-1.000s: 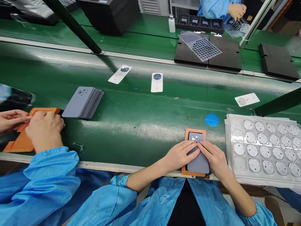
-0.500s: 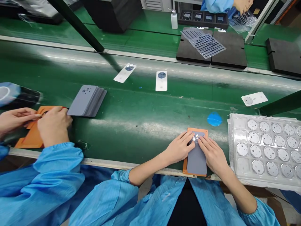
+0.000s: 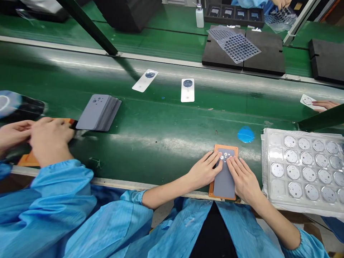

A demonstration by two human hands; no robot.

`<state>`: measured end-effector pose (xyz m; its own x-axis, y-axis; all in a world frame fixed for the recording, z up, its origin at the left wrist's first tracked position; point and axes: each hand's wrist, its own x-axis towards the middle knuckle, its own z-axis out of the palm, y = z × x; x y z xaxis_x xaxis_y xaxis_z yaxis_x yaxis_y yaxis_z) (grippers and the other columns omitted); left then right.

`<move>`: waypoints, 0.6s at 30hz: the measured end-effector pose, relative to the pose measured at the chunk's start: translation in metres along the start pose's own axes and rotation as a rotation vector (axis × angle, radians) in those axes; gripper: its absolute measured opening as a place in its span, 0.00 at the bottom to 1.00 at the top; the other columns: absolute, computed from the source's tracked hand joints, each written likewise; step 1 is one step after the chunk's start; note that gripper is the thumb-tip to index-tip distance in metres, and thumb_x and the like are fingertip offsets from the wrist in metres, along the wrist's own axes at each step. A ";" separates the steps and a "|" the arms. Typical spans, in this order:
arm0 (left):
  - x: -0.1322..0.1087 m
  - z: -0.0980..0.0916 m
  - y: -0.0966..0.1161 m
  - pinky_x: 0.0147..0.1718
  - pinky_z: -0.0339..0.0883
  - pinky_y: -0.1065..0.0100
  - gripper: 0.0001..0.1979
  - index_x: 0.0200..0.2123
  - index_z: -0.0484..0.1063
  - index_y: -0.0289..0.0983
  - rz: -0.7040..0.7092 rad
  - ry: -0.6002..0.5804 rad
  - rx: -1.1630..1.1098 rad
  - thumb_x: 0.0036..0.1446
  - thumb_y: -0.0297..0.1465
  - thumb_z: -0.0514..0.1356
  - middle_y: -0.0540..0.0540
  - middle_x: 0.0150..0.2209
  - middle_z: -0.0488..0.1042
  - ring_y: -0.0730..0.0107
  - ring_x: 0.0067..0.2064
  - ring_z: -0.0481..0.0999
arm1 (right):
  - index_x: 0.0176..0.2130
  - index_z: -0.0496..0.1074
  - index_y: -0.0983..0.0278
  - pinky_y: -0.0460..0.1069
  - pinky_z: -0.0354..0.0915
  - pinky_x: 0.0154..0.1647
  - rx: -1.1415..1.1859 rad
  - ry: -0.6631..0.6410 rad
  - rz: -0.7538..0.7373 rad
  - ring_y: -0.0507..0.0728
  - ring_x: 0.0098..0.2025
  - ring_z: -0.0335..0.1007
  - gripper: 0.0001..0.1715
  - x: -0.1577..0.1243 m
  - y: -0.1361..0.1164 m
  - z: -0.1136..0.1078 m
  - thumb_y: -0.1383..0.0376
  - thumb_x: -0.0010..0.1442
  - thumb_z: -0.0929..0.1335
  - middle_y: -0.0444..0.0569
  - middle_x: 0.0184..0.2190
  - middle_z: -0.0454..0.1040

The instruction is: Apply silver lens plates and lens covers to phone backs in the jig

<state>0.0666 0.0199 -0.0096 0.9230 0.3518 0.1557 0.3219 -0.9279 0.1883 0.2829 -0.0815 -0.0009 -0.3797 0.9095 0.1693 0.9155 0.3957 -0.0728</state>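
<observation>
The person's left hand (image 3: 204, 172) and right hand (image 3: 243, 177) are both laid flat on a grey phone back panel (image 3: 225, 181). The fingers are spread and straight and grip nothing, and the fingertips (image 3: 218, 159) meet near the cluster of small holes at the panel's far end. The panel sits inside an orange jig (image 3: 228, 147) at the near edge of the green conveyor belt (image 3: 166, 132), right in front of the person.

Just right of the jig is a clear blister tray (image 3: 268, 186) with rows of round camera-ring parts. A blue disc (image 3: 245, 135) lies on the belt just beyond, between the jig and the tray.

To the left, a co-worker's hands (image 3: 49, 138) in blue sleeves cover a second orange jig (image 3: 27, 160), with a fanned stack of grey panels (image 3: 99, 112) just beside them. Mid-belt there are two white cards (image 3: 187, 90), well apart from the hands.

At the far right, another person's hand (image 3: 325, 104) touches a white card (image 3: 307, 100). Across the belt, perforated sheets (image 3: 238, 46) lie on black foam pads (image 3: 264, 59), with a small white bottle (image 3: 199, 17) beyond them.
</observation>
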 end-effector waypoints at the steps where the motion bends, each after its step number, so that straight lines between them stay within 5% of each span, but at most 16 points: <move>1: -0.002 0.001 0.002 0.65 0.59 0.48 0.21 0.58 0.66 0.29 0.001 0.040 0.032 0.61 0.24 0.57 0.25 0.63 0.65 0.43 0.67 0.64 | 0.74 0.40 0.74 0.63 0.62 0.68 -0.007 0.002 0.006 0.67 0.69 0.58 0.47 -0.003 -0.001 -0.001 0.78 0.60 0.59 0.63 0.67 0.61; 6: -0.007 0.001 0.013 0.62 0.66 0.53 0.15 0.54 0.68 0.28 -0.006 0.148 0.161 0.67 0.24 0.53 0.27 0.59 0.70 0.49 0.62 0.71 | 0.74 0.38 0.74 0.63 0.61 0.69 -0.028 -0.036 0.026 0.66 0.69 0.58 0.47 -0.010 -0.007 -0.002 0.77 0.61 0.59 0.63 0.68 0.59; 18: -0.005 -0.003 0.016 0.63 0.60 0.49 0.23 0.60 0.64 0.24 -0.026 -0.025 0.056 0.63 0.26 0.56 0.22 0.64 0.63 0.42 0.66 0.64 | 0.73 0.45 0.77 0.63 0.62 0.68 -0.003 -0.027 0.026 0.68 0.70 0.55 0.45 -0.013 -0.010 0.002 0.77 0.59 0.58 0.65 0.68 0.60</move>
<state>0.0662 0.0040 -0.0048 0.9190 0.3733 0.1270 0.3565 -0.9242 0.1372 0.2788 -0.0973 -0.0044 -0.3588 0.9228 0.1405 0.9256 0.3711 -0.0739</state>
